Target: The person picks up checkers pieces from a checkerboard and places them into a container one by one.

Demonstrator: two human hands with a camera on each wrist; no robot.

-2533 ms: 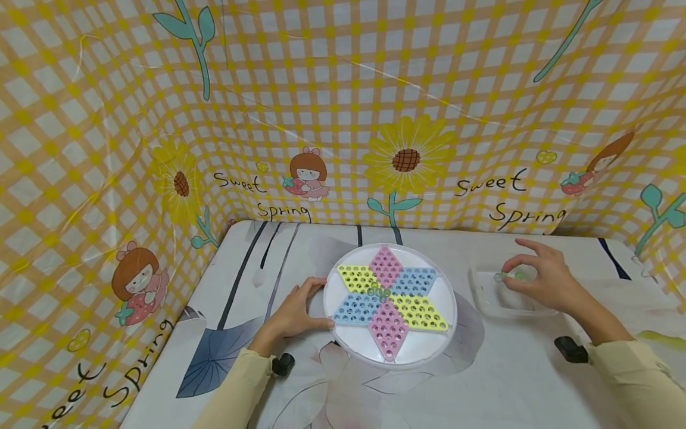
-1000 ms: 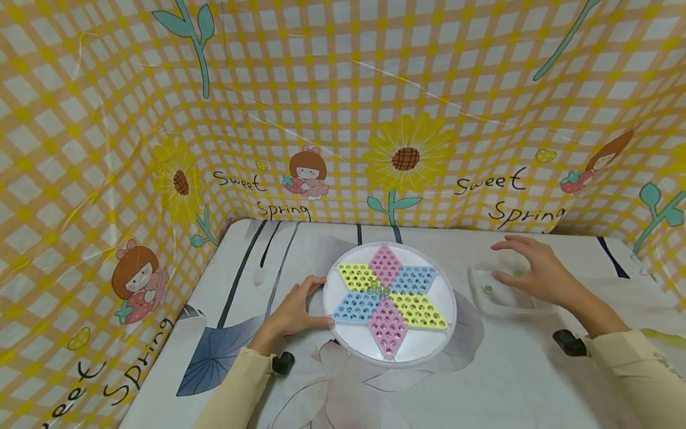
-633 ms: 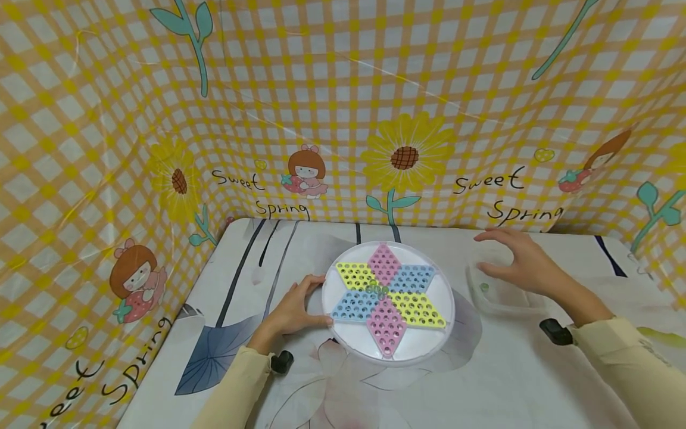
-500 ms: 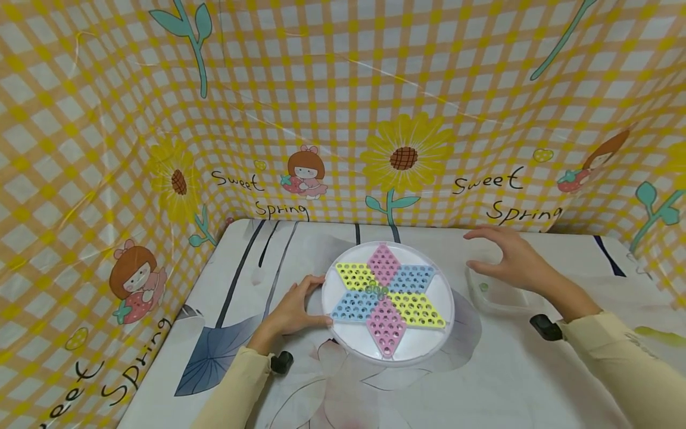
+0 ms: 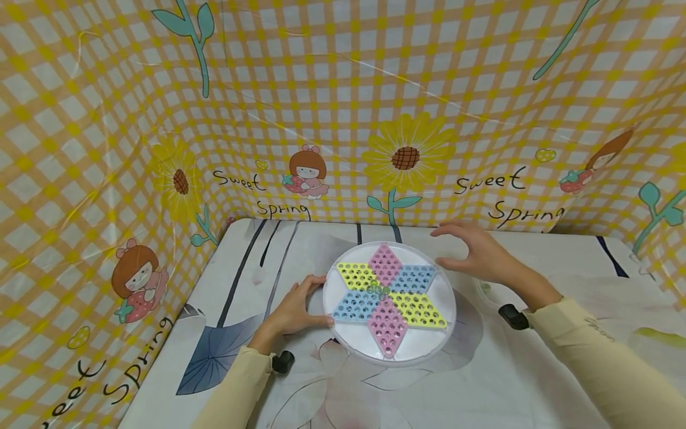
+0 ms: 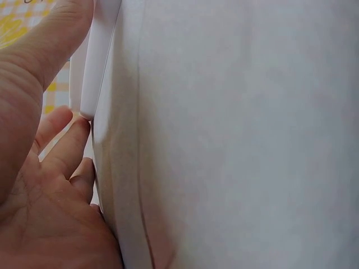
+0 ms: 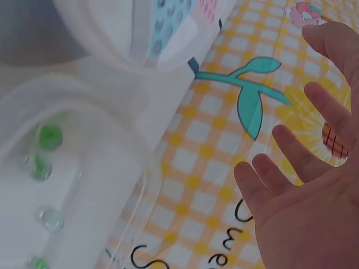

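Observation:
A round white Chinese checkers board with a pink, yellow and blue holed star lies on the table. My left hand holds its left rim, thumb toward the front and fingers farther back; in the left wrist view the fingertips meet the rim's edge. Several greenish marbles sit at the star's centre. My right hand hovers beyond the board's right edge, thumb and fingers spread with nothing between them. Behind it, partly covered by the forearm, stands a clear plastic box holding several green and clear marbles.
A white printed cloth covers the table. Yellow checked fabric with sunflowers and cartoon figures hangs behind and at the sides. A black wrist camera is on the right wrist, another on the left.
My right hand parted its fingers from a marble, which then lay in the clear box, and moved left from above the box toward the board. My left hand stayed at the rim.

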